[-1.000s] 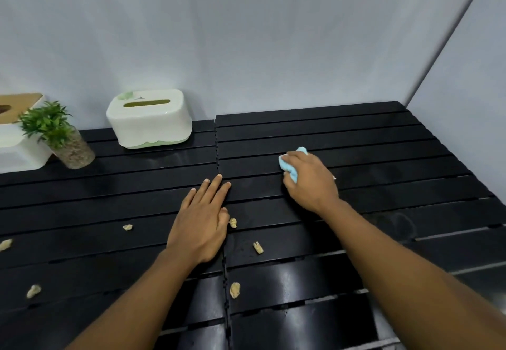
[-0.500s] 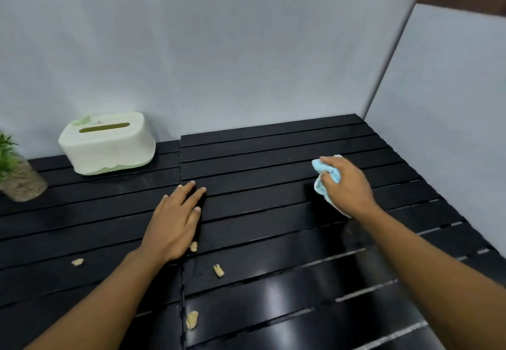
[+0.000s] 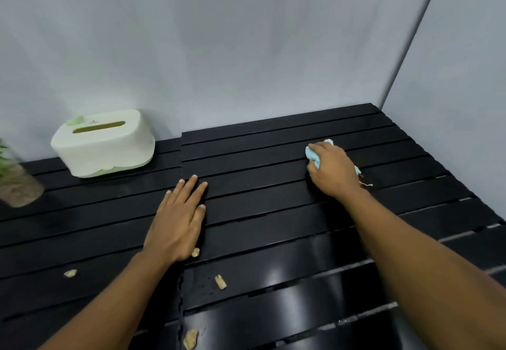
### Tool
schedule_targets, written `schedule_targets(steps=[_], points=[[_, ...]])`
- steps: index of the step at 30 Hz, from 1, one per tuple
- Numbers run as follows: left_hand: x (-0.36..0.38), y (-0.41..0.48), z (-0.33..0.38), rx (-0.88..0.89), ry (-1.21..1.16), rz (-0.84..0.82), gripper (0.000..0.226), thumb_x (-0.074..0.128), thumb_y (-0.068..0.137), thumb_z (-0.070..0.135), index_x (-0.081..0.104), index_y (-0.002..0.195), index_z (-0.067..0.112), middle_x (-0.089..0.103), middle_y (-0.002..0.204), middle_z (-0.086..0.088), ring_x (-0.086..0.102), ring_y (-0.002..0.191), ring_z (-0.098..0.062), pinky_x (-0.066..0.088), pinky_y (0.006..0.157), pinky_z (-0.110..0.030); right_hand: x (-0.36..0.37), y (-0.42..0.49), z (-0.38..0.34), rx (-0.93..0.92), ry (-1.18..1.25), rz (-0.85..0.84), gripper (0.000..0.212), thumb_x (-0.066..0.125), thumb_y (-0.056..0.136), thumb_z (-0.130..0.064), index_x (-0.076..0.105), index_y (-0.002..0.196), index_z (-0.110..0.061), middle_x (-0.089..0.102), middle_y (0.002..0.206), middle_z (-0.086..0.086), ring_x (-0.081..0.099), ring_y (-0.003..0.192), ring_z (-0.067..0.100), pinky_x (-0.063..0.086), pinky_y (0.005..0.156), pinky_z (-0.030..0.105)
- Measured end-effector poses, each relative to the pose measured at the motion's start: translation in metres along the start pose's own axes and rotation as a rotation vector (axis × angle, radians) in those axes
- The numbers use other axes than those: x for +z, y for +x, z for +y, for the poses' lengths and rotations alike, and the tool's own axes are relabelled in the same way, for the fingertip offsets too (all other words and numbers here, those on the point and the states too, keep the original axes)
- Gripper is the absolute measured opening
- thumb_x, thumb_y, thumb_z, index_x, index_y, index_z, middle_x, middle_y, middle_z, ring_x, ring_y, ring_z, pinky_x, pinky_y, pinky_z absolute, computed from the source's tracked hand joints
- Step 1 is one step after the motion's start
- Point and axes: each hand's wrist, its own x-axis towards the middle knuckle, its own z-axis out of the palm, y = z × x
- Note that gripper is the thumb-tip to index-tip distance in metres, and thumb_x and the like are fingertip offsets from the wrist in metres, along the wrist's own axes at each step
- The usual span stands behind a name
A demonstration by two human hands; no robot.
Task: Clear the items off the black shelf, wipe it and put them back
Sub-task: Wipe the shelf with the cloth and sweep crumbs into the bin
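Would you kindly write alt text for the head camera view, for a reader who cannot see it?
A person's right hand grips a light blue cloth against a black slatted shelf, while the left hand rests flat on it. A white tissue box and a potted plant stand at the left, and pale crumbs lie near the front.

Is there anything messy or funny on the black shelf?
Yes. Small tan crumbs lie scattered on the black shelf around the left hand. Loose threads trail from the blue cloth that the right hand grips.
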Motion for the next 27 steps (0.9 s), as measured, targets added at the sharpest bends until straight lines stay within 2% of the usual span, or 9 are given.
schedule_targets(steps=[3, 6, 9, 11, 13, 16, 19, 22, 27], points=[[-0.001, 0.001, 0.0, 0.01, -0.005, 0.001, 0.06, 0.012, 0.094, 0.046, 0.019, 0.151, 0.029, 0.006, 0.159, 0.011, -0.001, 0.147, -0.009, -0.003, 0.118, -0.029, 0.024, -0.008, -0.062, -0.153, 0.047, -0.109, 0.047, 0.043, 0.082, -0.03, 0.055, 0.127, -0.021, 0.056, 0.128, -0.004, 0.049, 0.114, 0.029, 0.046, 0.091, 0.044], [-0.006, 0.001, -0.002, -0.001, -0.073, -0.014, 0.051, 0.025, 0.103, 0.034, 0.017, 0.152, 0.024, 0.009, 0.16, 0.009, 0.002, 0.147, -0.008, -0.003, 0.117, -0.024, 0.04, -0.036, -0.123, -0.386, 0.13, -0.223, 0.047, 0.045, 0.083, -0.03, 0.053, 0.129, -0.025, 0.054, 0.131, -0.009, 0.048, 0.118, 0.022, 0.045, 0.095, 0.043], [-0.014, -0.004, -0.013, 0.042, -0.056, -0.074, 0.057, 0.02, 0.101, 0.045, 0.013, 0.152, 0.02, 0.002, 0.16, 0.008, 0.002, 0.146, -0.006, -0.004, 0.115, -0.022, 0.041, -0.058, -0.155, -0.568, 0.283, -0.377, 0.043, 0.052, 0.085, -0.027, 0.057, 0.127, -0.027, 0.057, 0.129, -0.01, 0.049, 0.12, 0.011, 0.04, 0.101, 0.029], [-0.019, -0.014, -0.028, 0.061, 0.02, -0.09, 0.07, 0.005, 0.091, 0.057, 0.009, 0.152, 0.023, -0.003, 0.158, 0.012, 0.001, 0.146, -0.004, -0.005, 0.116, -0.025, 0.035, -0.051, -0.159, -0.429, 0.507, -0.385, 0.038, 0.055, 0.086, -0.025, 0.062, 0.123, -0.028, 0.059, 0.125, -0.012, 0.052, 0.118, 0.005, 0.039, 0.099, 0.022], [-0.022, -0.029, -0.04, 0.065, 0.069, -0.115, 0.073, -0.003, 0.085, 0.058, 0.003, 0.152, 0.028, -0.006, 0.157, 0.016, -0.004, 0.146, -0.003, -0.008, 0.117, -0.029, 0.027, -0.025, -0.15, -0.193, 0.647, -0.213, 0.034, 0.057, 0.087, -0.02, 0.064, 0.12, -0.028, 0.057, 0.12, -0.016, 0.053, 0.117, 0.006, 0.039, 0.099, 0.022], [-0.024, -0.041, -0.043, 0.084, 0.102, -0.113, 0.071, -0.003, 0.086, 0.056, -0.003, 0.151, 0.029, -0.01, 0.155, 0.018, -0.01, 0.144, -0.002, -0.011, 0.117, -0.03, 0.028, 0.012, -0.137, -0.107, 0.34, -0.021, 0.038, 0.052, 0.088, -0.02, 0.06, 0.126, -0.02, 0.057, 0.125, -0.011, 0.051, 0.12, 0.015, 0.04, 0.095, 0.029], [-0.025, -0.042, -0.04, 0.064, 0.122, -0.097, 0.063, 0.005, 0.094, 0.051, -0.001, 0.152, 0.028, -0.01, 0.156, 0.016, -0.01, 0.145, -0.003, -0.012, 0.117, -0.03, 0.055, 0.012, -0.145, -0.185, 0.085, -0.111, 0.045, 0.048, 0.089, -0.019, 0.053, 0.133, -0.015, 0.052, 0.137, -0.001, 0.044, 0.124, 0.028, 0.04, 0.095, 0.037], [-0.025, -0.042, -0.037, 0.043, 0.14, -0.101, 0.056, 0.017, 0.101, 0.041, -0.002, 0.152, 0.026, -0.01, 0.158, 0.013, -0.01, 0.146, -0.006, -0.011, 0.118, -0.033, 0.069, -0.006, -0.164, -0.29, 0.07, -0.142, 0.047, 0.048, 0.088, -0.021, 0.052, 0.135, -0.02, 0.051, 0.138, -0.004, 0.044, 0.122, 0.028, 0.042, 0.097, 0.04], [-0.029, -0.045, -0.032, -0.021, 0.167, -0.205, 0.057, 0.015, 0.102, 0.043, -0.005, 0.152, 0.026, -0.017, 0.159, 0.004, -0.015, 0.146, -0.017, -0.01, 0.118, -0.04, 0.065, -0.052, -0.198, -0.515, 0.17, -0.265, 0.047, 0.053, 0.086, -0.021, 0.054, 0.133, -0.025, 0.053, 0.138, -0.008, 0.044, 0.127, 0.017, 0.038, 0.104, 0.036]])
